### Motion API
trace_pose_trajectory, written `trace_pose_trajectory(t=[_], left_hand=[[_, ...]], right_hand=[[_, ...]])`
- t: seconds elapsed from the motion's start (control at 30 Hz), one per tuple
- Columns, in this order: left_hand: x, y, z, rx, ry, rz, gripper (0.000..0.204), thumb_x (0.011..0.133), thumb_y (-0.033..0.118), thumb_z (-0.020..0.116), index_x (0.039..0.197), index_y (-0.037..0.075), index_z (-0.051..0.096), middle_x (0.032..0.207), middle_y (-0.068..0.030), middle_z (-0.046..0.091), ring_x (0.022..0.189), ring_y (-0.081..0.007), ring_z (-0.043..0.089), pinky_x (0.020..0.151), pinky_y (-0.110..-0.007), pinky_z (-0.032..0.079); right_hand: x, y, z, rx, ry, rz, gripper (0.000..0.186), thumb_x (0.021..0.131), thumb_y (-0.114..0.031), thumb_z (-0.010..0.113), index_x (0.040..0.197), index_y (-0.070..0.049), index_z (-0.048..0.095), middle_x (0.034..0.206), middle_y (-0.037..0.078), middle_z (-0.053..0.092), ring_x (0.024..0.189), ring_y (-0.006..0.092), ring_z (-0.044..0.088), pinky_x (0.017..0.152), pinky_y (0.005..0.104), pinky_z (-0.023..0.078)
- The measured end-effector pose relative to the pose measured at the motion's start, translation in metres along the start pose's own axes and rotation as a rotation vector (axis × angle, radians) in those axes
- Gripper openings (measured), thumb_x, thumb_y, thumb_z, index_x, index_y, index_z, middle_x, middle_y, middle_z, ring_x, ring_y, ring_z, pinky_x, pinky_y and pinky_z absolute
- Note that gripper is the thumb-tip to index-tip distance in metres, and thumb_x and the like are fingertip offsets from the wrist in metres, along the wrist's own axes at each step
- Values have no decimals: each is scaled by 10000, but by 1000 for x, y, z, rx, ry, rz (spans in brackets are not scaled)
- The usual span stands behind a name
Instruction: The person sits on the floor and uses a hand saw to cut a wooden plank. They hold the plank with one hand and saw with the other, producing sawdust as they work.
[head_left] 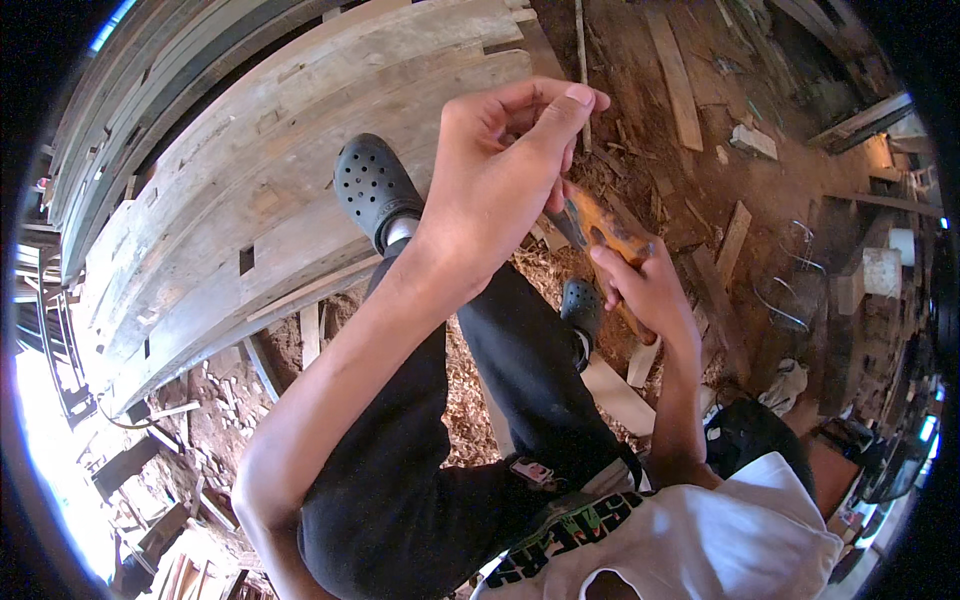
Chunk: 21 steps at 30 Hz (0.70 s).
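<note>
My right hand (645,290) is closed round the worn orange-brown wooden handle (612,232) of what looks like a handsaw. A dark grey metal part (572,222) shows beside the wood, and the rest of the tool is hard to make out. Raised above and to the left of it, my left hand (510,150) has its thumb and forefinger pinched together and the other fingers curled. Whatever lies in that pinch, if anything, is too thin or hidden to name. The left hand's lower fingers come close to the tool's upper end; I cannot tell if they touch.
Wide, pale planks (290,190) with square mortise holes lie at the left, under my foot in a grey clog (372,180). My other clog (580,308) is among wood shavings (470,400). Offcuts (735,240) and a white block (754,142) lie on the brown ground at right.
</note>
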<state>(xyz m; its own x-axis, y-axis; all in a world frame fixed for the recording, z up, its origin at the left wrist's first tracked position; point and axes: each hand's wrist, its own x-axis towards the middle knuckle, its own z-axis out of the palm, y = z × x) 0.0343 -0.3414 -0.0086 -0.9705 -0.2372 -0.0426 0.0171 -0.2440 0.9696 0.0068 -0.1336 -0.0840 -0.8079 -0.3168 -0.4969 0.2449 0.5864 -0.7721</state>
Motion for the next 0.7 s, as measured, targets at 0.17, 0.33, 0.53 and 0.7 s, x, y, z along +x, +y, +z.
trace_pose_trajectory(t=[0.17, 0.33, 0.53, 0.7], left_hand=[[2, 2, -1, -28, 22, -6, 340, 961, 333, 591, 1061, 24, 692, 614, 70, 428, 496, -47, 433, 585, -247, 440], [5, -3, -6, -10, 147, -15, 329, 971, 323, 563, 1083, 34, 672, 624, 80, 365, 506, -46, 380, 607, -241, 433], [7, 12, 0, -67, 190, 62, 246, 969, 226, 573, 982, 11, 692, 643, 47, 480, 470, -45, 431, 513, -219, 401], [1, 19, -12, -30, 243, 124, 309, 975, 318, 568, 1061, 44, 680, 611, 80, 334, 518, -52, 351, 619, -254, 416]], right_hand=[[-25, 1, -12, 140, 11, -86, 216, 947, -203, 626, 983, 3, 576, 595, -30, 451, 475, 73, 447, 477, 258, 446], [0, 4, -5, 216, 1, 85, 163, 950, -205, 626, 957, -46, 591, 593, -52, 428, 461, 64, 428, 439, 251, 387], [128, 71, 44, 270, -2, -103, 226, 924, -234, 612, 791, -52, 598, 570, -14, 508, 483, 105, 490, 454, 310, 394], [92, 49, 19, 56, -94, -61, 246, 926, -201, 630, 761, -88, 487, 563, -54, 417, 460, 65, 408, 443, 273, 366]])
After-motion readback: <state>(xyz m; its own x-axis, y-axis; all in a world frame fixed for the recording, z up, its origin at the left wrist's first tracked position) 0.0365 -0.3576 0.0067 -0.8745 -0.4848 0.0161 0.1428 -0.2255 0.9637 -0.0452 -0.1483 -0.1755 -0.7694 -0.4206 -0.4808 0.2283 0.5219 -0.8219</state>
